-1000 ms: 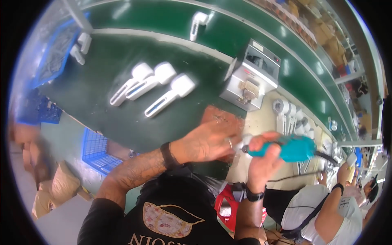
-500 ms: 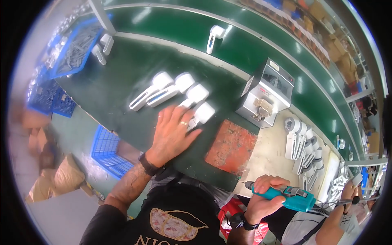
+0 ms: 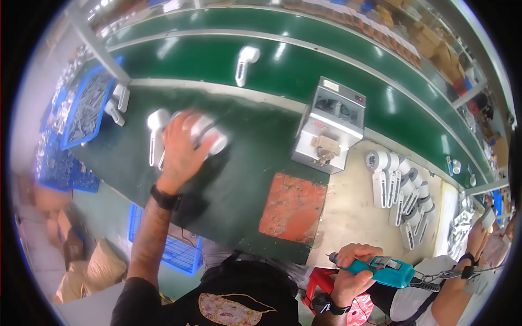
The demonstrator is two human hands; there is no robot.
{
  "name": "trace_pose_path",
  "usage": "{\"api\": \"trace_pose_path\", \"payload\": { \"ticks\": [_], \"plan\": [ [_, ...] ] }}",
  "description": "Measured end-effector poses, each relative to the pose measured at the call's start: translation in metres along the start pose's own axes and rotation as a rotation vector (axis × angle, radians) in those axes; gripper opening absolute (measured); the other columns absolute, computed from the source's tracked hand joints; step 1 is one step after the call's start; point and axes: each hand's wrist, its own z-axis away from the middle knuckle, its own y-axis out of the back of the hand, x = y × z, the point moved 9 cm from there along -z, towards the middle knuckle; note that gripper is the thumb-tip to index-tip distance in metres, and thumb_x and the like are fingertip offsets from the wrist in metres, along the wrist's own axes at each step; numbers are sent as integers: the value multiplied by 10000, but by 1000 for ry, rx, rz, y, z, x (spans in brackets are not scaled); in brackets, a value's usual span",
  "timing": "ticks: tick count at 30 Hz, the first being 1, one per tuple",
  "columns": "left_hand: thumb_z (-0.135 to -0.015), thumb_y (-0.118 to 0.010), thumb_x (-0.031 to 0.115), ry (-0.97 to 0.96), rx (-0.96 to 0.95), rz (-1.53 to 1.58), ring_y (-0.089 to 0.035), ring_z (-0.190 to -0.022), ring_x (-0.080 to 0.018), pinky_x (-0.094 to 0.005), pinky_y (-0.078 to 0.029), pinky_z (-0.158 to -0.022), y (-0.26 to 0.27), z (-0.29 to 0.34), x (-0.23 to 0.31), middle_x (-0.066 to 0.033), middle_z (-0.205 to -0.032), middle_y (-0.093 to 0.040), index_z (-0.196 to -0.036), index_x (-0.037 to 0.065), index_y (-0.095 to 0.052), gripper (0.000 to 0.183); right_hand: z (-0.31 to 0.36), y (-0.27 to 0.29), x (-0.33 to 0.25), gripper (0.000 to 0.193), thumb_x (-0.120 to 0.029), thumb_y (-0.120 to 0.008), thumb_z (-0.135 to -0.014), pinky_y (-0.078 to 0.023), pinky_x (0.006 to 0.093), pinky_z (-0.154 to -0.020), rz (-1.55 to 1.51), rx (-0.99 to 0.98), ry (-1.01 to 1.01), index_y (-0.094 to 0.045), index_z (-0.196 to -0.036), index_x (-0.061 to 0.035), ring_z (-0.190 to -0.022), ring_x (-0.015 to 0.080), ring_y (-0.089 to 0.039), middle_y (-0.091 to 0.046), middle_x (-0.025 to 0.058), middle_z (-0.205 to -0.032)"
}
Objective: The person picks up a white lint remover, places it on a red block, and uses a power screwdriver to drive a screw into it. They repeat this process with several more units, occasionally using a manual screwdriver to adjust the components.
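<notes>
My left hand (image 3: 182, 146) lies over a row of white handheld devices (image 3: 156, 120), each with a round head and slim handle, like handheld fans. Its fingers curl over the middle ones and the thumb sits against the rightmost round head (image 3: 217, 141); motion blurs them, and the hand hides most handles. At the lower right, my right hand (image 3: 353, 274) is wrapped round a teal electric screwdriver (image 3: 389, 273), its tip pointing left, away from any device.
An orange-red mat (image 3: 293, 209) lies mid-bench, beside a grey boxy machine (image 3: 330, 127). More white devices (image 3: 402, 185) stand grouped at the right. One device (image 3: 244, 65) rests on the green belt (image 3: 206, 60). A blue bin (image 3: 89, 106) holds grey parts. A co-worker's arm (image 3: 457, 280) shows at far right.
My left hand has moved left, and the row of white devices has shifted left and bunched up with it. The view has swung to the right. The screwdriver stays in my right hand.
</notes>
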Motion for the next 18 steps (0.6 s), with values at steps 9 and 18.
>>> {"api": "trace_pose_path", "payload": {
  "ticks": [9,18],
  "plan": [
    [-855,-707,560,302,-95,45,-679,-1035,-357,-411,-528,-917,-149,-208,-76,-183,-1043,-716,-1086,4,-686,603,-9,35,4,702,-640,-669,-899,-451,312,-579,71,123,10,-490,-1117,2,-634,177,-535,-542,84,-727],
    [-859,-684,414,342,-47,337,-704,-971,-336,-404,-534,-890,-126,-192,-69,-193,-1021,-738,-1104,21,-726,465,-11,50,1,728,-666,-654,-894,-452,311,-602,156,157,7,-492,-1107,10,-661,170,-532,-535,84,-743]
  ]
}}
